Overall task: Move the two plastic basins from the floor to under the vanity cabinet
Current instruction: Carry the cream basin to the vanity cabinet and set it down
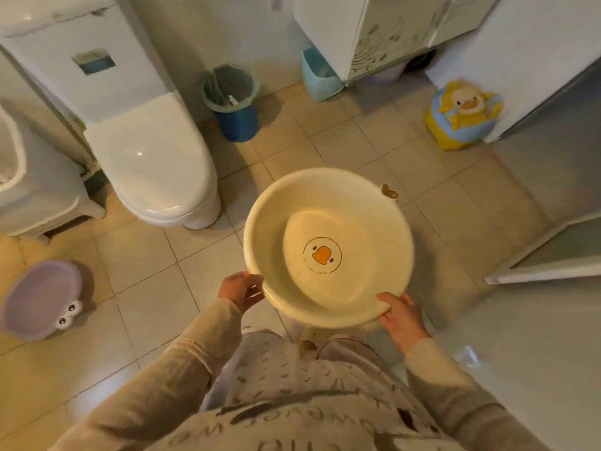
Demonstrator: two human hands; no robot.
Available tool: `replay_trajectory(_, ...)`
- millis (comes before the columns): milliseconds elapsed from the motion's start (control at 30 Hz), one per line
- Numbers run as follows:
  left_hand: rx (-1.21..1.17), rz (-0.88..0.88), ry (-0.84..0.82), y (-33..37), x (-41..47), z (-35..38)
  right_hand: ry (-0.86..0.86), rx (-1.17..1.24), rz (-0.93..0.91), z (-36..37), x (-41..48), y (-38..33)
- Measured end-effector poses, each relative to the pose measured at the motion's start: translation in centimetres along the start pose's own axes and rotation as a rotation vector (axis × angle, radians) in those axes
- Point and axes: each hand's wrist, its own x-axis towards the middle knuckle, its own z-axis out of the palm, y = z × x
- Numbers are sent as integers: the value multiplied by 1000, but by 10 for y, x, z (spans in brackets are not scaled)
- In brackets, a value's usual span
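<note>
A cream round plastic basin (276, 222) with an orange duck print on its bottom is held up above the tiled floor in front of me. My left hand (240, 289) grips its near-left rim and my right hand (401, 317) grips its near-right rim. A purple basin (39, 297) with two cartoon eyes on its rim lies on the floor at the far left, apart from both hands. The white vanity cabinet (383, 37) with line drawings on its door hangs at the top right, with a dark gap beneath it.
A white toilet (153, 157) stands left of centre, a blue bin with a green liner (232, 102) behind it. A light blue bin (320, 76) sits beside the cabinet. A yellow duck potty (463, 113) stands at the right, near a white door frame (553, 249).
</note>
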Motion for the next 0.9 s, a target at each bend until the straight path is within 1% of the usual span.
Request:
replay_trajectory(200,79,-5,-19,25,22,92,57,86,-69,-28,36,-59)
replay_trajectory(333,144,11,-50,51,40,146,89,157,-67,-35,60,-93)
replay_trajectory(500,257,-1,-97,88,78,212,107,247,-110,-34,91,-130)
replay_trajectory(700,364,-20,-144,141,106,297,208,311,-63,-30,129,-190)
replay_trajectory(900,450,-31,-160,192,130,382,287,405,-83,-22,165,-255)
